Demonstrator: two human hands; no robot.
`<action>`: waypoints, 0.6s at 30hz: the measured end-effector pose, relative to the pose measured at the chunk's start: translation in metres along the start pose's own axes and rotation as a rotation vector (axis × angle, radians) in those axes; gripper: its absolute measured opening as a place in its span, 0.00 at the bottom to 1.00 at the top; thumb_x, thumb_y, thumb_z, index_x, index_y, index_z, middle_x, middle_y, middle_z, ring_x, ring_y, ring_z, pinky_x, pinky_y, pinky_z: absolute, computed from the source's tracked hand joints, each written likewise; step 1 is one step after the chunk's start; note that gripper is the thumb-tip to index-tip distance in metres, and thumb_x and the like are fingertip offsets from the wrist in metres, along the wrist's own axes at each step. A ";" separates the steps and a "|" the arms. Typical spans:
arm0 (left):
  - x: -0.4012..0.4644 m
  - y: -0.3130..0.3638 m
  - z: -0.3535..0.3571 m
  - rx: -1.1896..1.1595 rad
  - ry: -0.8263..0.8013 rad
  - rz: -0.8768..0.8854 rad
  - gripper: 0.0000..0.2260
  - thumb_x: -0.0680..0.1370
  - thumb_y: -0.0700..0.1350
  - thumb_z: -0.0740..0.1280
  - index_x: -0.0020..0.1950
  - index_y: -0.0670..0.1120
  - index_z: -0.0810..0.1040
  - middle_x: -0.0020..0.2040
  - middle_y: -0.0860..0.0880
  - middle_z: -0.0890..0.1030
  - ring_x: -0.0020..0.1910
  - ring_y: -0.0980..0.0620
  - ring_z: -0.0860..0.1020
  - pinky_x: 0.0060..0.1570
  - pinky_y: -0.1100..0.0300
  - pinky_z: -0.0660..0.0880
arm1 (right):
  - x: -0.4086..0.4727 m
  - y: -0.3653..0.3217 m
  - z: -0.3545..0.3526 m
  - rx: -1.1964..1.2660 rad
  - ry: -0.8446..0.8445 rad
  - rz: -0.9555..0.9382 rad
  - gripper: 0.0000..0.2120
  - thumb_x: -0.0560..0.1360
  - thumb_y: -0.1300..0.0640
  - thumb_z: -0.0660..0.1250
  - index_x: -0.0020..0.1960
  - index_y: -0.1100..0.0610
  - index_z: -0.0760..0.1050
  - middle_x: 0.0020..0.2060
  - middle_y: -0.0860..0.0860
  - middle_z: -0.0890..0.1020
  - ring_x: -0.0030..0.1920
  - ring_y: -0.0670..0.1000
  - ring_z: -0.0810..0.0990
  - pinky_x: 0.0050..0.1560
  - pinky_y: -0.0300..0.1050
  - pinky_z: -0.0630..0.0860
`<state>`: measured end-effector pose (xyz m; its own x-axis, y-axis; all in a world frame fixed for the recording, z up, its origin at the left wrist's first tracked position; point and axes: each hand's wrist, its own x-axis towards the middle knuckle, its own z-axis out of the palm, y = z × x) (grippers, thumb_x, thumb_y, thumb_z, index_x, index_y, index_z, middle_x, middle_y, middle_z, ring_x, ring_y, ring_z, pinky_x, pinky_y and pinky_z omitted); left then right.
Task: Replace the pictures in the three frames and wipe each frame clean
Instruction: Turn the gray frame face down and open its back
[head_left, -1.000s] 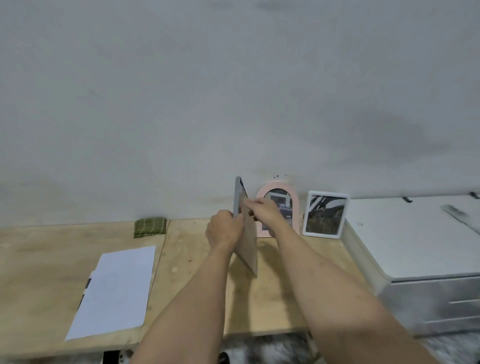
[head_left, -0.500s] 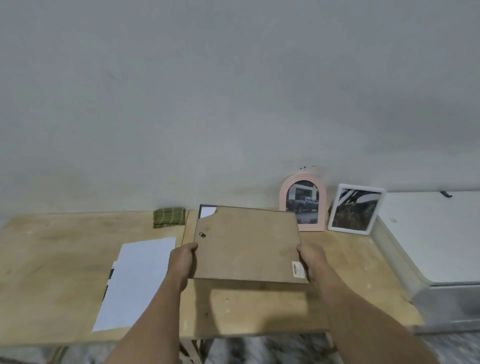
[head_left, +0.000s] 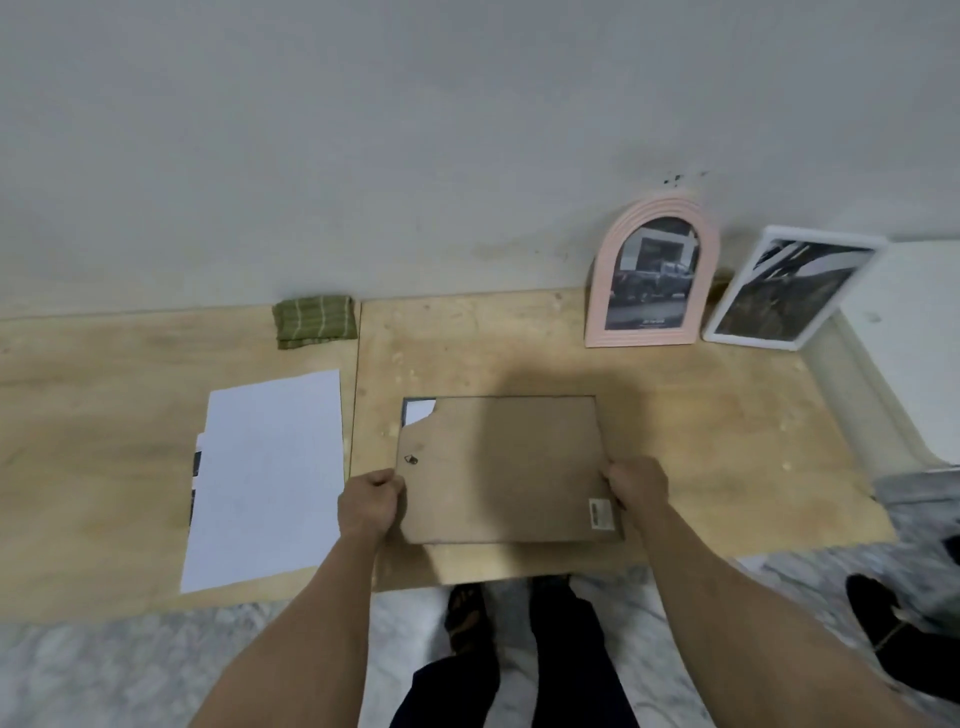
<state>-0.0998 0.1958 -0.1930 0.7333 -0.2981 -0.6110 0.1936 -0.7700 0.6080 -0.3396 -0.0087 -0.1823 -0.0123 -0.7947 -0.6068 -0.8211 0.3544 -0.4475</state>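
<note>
The large frame (head_left: 506, 470) lies face down on the tabletop (head_left: 727, 441), its brown backing board up, close to the near edge. At the far left corner the board is cut away and a bit of white sheet shows through. A small hanger ring sits near the left edge, and a label near the right front corner.

The left hand (head_left: 370, 503) curls round the frame's left edge, and the right hand (head_left: 638, 486) curls round the right edge near the label; each grip pinches the frame.

The step in hand looks to be opening the back. To do it well, the frame should rest flat and fully on the tabletop, since its front edge lies near the drop. The board is best lifted from the cut-away corner, evenly, so that it does not bend and the glass beneath does not slide out. Whether clips hold the board I cannot tell.

To the left, well apart from the frame, lies a white sheet (head_left: 267, 475) with darker prints peeking out beneath its left edge; these are probably the new pictures. Beyond it, by the wall, sits a folded green cloth (head_left: 316, 320), handy for wiping. At the back right a pink arched frame (head_left: 652, 273) and a white frame (head_left: 792, 288) lean against the wall, both with pictures in them. Nothing stands between the hands and the sheet or cloth.
</note>
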 end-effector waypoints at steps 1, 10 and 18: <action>0.001 0.000 0.001 0.037 0.006 0.000 0.15 0.80 0.45 0.68 0.65 0.43 0.82 0.66 0.42 0.81 0.66 0.39 0.76 0.68 0.50 0.72 | 0.000 0.001 0.003 -0.014 0.004 -0.006 0.10 0.76 0.57 0.64 0.41 0.64 0.76 0.43 0.61 0.80 0.37 0.57 0.75 0.35 0.45 0.68; 0.006 0.017 0.013 0.465 0.211 0.260 0.10 0.81 0.46 0.59 0.51 0.45 0.79 0.50 0.47 0.78 0.45 0.43 0.76 0.45 0.54 0.70 | -0.002 0.007 0.017 -0.199 -0.016 -0.201 0.14 0.73 0.61 0.63 0.59 0.59 0.74 0.54 0.58 0.78 0.49 0.59 0.76 0.46 0.50 0.75; 0.040 0.058 0.030 0.752 0.042 0.435 0.20 0.81 0.50 0.60 0.67 0.40 0.74 0.64 0.42 0.74 0.63 0.40 0.71 0.57 0.47 0.71 | -0.021 0.030 0.031 -0.640 -0.204 -0.323 0.57 0.67 0.40 0.72 0.77 0.60 0.38 0.71 0.58 0.53 0.70 0.61 0.57 0.69 0.55 0.60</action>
<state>-0.0786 0.1225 -0.1978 0.6683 -0.6429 -0.3742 -0.5805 -0.7653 0.2781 -0.3459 0.0339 -0.2033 0.3405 -0.6816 -0.6477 -0.9386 -0.2866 -0.1918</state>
